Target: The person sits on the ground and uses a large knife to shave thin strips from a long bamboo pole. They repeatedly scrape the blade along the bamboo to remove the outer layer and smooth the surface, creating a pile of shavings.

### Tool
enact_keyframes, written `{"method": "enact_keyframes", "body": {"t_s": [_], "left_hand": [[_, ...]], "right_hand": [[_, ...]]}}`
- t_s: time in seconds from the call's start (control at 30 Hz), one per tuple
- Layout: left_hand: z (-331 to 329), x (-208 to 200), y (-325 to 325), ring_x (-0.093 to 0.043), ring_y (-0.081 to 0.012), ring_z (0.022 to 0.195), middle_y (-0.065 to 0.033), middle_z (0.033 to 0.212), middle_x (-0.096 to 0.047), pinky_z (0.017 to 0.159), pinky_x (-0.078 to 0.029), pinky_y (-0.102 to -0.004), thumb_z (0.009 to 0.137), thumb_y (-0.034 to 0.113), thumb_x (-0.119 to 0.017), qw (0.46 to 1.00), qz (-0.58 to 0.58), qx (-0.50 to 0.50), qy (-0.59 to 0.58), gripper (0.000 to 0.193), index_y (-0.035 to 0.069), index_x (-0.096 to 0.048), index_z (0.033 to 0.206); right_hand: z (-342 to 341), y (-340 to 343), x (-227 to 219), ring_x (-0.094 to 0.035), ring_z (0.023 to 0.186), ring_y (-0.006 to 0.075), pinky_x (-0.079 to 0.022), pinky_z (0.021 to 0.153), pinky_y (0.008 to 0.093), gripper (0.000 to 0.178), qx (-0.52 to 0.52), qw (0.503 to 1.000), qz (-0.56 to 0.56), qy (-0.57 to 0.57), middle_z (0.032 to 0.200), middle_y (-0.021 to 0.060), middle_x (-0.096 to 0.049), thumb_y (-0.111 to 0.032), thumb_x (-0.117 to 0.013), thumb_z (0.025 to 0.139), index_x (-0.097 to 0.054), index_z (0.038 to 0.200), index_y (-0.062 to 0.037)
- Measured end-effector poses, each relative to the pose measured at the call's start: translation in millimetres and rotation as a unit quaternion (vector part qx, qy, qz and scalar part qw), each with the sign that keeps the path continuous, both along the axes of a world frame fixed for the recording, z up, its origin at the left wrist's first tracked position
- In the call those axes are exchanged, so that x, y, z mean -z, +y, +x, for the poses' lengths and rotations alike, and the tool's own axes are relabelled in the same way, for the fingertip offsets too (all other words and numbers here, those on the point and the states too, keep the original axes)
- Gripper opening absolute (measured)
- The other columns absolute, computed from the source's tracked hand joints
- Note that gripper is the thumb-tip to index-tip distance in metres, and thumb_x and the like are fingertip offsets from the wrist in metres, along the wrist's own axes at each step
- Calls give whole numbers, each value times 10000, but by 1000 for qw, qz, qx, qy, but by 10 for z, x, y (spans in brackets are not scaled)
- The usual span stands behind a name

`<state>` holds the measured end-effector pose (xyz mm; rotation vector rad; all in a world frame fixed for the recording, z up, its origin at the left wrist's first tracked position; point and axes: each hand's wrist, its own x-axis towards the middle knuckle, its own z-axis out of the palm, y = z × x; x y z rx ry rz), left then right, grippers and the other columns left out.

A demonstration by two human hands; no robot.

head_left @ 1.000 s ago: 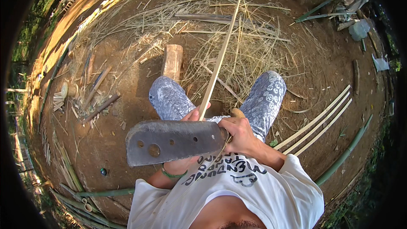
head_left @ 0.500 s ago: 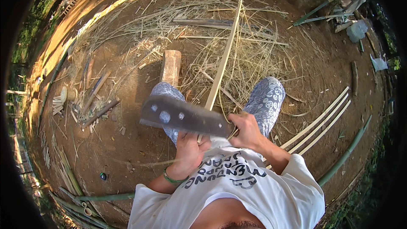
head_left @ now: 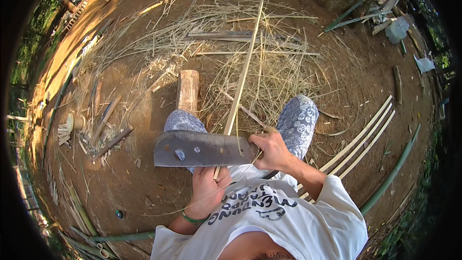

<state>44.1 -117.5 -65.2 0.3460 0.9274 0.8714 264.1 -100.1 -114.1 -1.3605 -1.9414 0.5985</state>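
Note:
In front of my shirt, my right hand (head_left: 273, 150) is closed round the handle end of a broad dark machete (head_left: 211, 147) with holes in its blade. The blade lies crosswise, its wide end to the left, over a long pale bamboo strip (head_left: 244, 71). My left hand (head_left: 207, 190) pinches the near end of that strip just below the blade, its fingertips partly covered by it. From there the strip runs away between my knees to the far ground. A thin curled shaving (head_left: 237, 139) rises at the blade near my right hand.
Loose shavings (head_left: 269, 79) cover the ground ahead. A wood block (head_left: 187, 89) stands by my left knee. Several split strips (head_left: 363, 139) and a green bamboo pole (head_left: 394, 175) lie at the right. Bamboo offcuts (head_left: 113, 142) are scattered at the left.
The machete blade has swung from a tilt to nearly level and is less blurred. My right hand has moved slightly left, and the strip's far end appears farther left as the view shifted.

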Motion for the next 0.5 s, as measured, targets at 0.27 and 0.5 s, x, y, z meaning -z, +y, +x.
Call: {"method": "enact_keyframes", "body": {"t_s": [0.27,0.5], "left_hand": [[-82,-163,112,-213,-50,467,52,592,-289,447,-208,-240,1110,208,-337,999,14,48,3,407,-8,-520,1402],[-209,-171,-22,-200,-40,420,61,563,-275,415,-195,-239,1103,207,-322,997,-2,73,30,429,-33,-486,1419]], "right_hand": [[301,400,289,-638,526,338,-481,518,456,217,76,990,-106,-51,568,143,-610,-256,-715,751,-646,793,-55],[670,861,635,-615,502,222,-517,507,411,219,149,963,-224,-32,609,94,-652,-223,-708,791,-683,875,-22]]}}
